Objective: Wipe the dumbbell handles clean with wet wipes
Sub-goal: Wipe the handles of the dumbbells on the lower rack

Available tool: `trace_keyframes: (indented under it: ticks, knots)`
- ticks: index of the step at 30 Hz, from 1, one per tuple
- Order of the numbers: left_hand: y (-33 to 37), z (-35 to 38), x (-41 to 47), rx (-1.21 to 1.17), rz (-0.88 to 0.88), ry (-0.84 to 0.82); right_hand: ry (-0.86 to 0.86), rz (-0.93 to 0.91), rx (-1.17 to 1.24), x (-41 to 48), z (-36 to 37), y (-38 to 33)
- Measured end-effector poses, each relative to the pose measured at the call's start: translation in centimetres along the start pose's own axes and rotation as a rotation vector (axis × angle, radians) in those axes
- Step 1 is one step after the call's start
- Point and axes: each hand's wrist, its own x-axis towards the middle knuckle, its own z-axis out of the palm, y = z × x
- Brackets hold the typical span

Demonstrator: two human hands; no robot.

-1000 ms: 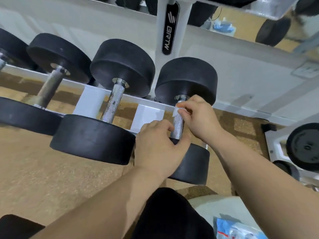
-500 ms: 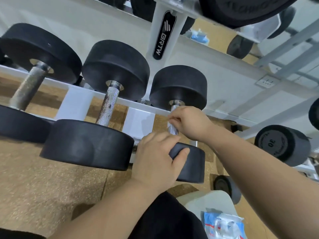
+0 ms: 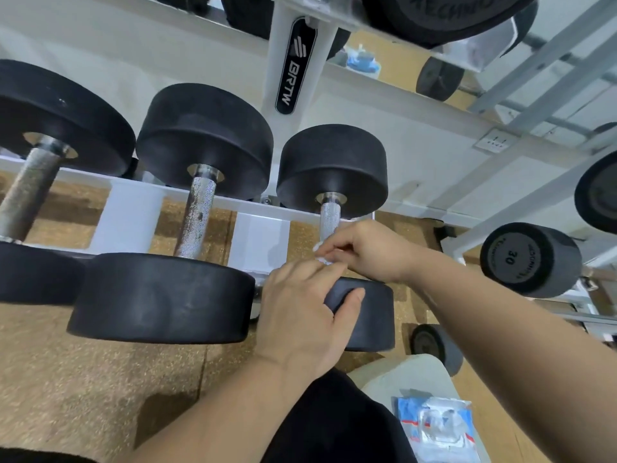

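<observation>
White wipe (image 3: 323,259) pinched by right hand (image 3: 364,252) low on handle (image 3: 329,218); left hand (image 3: 300,315) grips dumbbell (image 3: 370,312) at near end. Risks: wad snags on knurling; handle top missed; dumbbell rolls if grip slackens.

Cannot see the lower end of the handle (image 3: 329,217), covered by the right hand (image 3: 370,252) and the left hand (image 3: 300,315). Can make out only white scraps of the wipe (image 3: 323,260), pinched inside the right hand's curled fingers. Cannot tell whether the left fingers touch it. Cannot see the left part of the near head (image 3: 370,312) under the gripping left hand. Lose part of the leftmost dumbbell (image 3: 50,118) to the left edge, the top-shelf weight (image 3: 434,18) and its lettering to the top edge, another weight (image 3: 597,192) to the right edge. Cannot read the pack (image 3: 434,426): blurred, clipped at the bottom edge. See only part of a small weight (image 3: 437,345) behind the bench (image 3: 400,372).
</observation>
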Motion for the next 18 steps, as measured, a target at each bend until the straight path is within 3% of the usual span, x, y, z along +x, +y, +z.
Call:
trace_keyframes:
  ticks: [3,7,9,12,16,18]
  knots:
    - [0.0,0.1,0.1,0.017,0.006,-0.006,-0.044,-0.023,0.052,-0.2,0.2,0.3]
    - [-0.2,0.4,0.0,0.012,0.003,0.027,0.227,-0.039,-0.103,3.3,0.0,1.0]
    - [-0.2,0.5,-0.2,-0.009,0.011,0.052,0.273,0.020,-0.141,4.3,-0.1,1.1]
    - [-0.4,0.5,-0.2,-0.024,0.058,0.091,0.207,-0.010,-0.159,3.2,0.2,0.6]
    - [-1.1,-0.5,-1.7,0.203,0.274,-0.019,-0.070,-0.139,-0.171,0.5,-0.1,-0.9]
    - [-1.7,-0.9,-2.8,0.261,0.321,-0.055,-0.042,-0.125,-0.238,1.1,-0.2,-0.6]
